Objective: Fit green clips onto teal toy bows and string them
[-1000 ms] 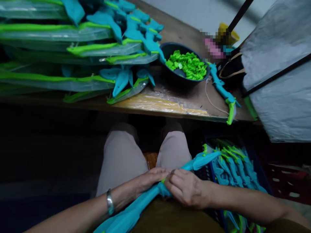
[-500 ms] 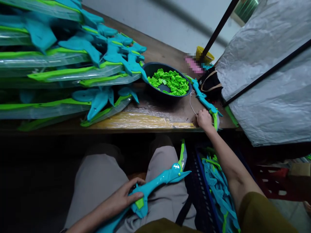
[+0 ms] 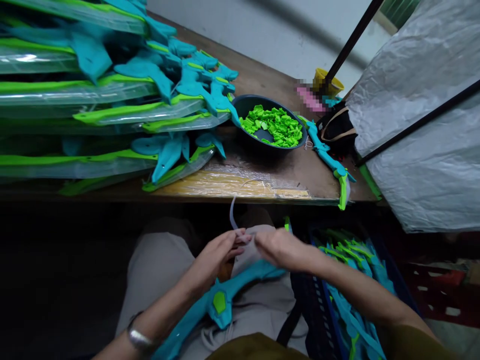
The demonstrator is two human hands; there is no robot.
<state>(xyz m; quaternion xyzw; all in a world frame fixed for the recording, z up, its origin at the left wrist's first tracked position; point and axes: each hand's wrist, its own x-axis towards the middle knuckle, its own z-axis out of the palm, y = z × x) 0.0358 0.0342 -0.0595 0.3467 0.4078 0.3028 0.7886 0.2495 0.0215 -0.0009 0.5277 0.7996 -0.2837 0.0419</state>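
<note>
On my lap lies a teal plastic toy piece point(image 3: 221, 305) with a lime-green inset, shaped like a long-necked animal. Above it my two hands almost meet. A thin white cord point(image 3: 232, 212), blurred by motion, curves up from the fingers of my left hand point(image 3: 219, 255) toward the table edge. The fingertips of that hand are pressed together on the cord. My right hand point(image 3: 279, 247) is closed in a pinch beside them, at the same cord; its fingertips are partly hidden. The toy's far end is covered by my right hand.
Teal-and-green toys with clear blades point(image 3: 123, 107) are stacked on the left of the table. A dark bowl point(image 3: 240, 107) holds lime-green pieces. Another toy point(image 3: 326, 155) lies at the table's right. A blue crate point(image 3: 403, 292) of toys stands below, by my right arm.
My right hand has come from the table to my lap, bringing the white cord. My left hand has let go of the toy's middle and moved up to meet it.
</note>
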